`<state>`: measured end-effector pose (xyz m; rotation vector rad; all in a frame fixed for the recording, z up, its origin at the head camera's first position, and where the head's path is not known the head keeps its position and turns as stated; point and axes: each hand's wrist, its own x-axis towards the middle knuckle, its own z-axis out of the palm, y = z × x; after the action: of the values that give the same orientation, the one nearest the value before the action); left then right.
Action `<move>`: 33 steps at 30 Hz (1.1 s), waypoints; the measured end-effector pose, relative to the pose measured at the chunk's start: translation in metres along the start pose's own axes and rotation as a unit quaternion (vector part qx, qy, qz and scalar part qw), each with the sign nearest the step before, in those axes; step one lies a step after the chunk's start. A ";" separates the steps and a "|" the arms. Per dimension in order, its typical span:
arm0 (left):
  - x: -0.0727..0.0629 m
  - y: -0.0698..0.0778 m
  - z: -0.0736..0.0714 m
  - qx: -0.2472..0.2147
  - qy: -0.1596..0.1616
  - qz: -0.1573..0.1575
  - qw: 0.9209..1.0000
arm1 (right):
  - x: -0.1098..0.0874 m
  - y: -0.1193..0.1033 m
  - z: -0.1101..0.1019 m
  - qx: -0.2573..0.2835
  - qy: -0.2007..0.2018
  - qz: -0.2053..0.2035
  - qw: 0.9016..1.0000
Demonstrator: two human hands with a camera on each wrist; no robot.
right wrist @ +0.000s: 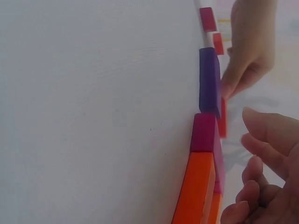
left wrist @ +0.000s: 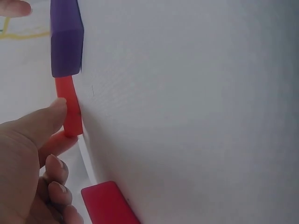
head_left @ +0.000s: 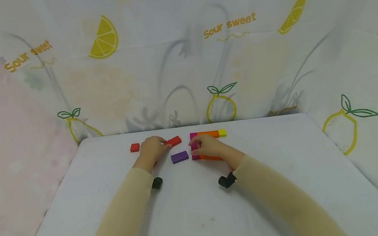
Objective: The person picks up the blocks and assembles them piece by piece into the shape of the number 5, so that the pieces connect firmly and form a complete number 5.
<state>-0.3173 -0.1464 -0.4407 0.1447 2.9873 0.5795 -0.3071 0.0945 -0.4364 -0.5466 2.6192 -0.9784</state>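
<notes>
My left hand [head_left: 151,151] pinches one end of a long red block [head_left: 175,140] between thumb and index finger at the back of the table. In the left wrist view, the thumb lies on the block's face and the other fingers are curled below. A purple block [head_left: 180,157] lies just in front of it. Over a magenta block [head_left: 195,157], my right hand [head_left: 212,146] hovers with thumb and index finger apart, holding nothing. Two orange blocks [head_left: 208,134] run rightward from the magenta block's ends, the nearer one partly hidden by the hand. A yellow block [head_left: 222,132] ends the far row.
A small red block [head_left: 134,147] lies left of my left hand. A crimson block [left wrist: 111,203] shows in the left wrist view, mostly hidden by the hand in the head view. Black wrist devices [head_left: 227,181] sit below both sleeves. A lemon-print cloth [head_left: 173,56] hangs behind the table.
</notes>
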 end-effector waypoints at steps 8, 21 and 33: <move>-0.001 0.000 0.001 0.003 0.004 -0.008 1.000 | 0.009 -0.008 0.010 -0.010 -0.013 0.003 1.000; 0.002 -0.002 0.003 0.025 0.013 0.002 1.000 | 0.014 -0.013 0.016 -0.038 -0.023 0.002 0.999; -0.004 -0.008 0.000 0.021 0.002 -0.001 1.000 | 0.014 -0.011 0.020 -0.047 -0.024 0.001 0.999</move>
<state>-0.3138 -0.1541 -0.4435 0.1446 3.0032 0.5185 -0.3092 0.0693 -0.4450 -0.5829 2.6327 -0.8348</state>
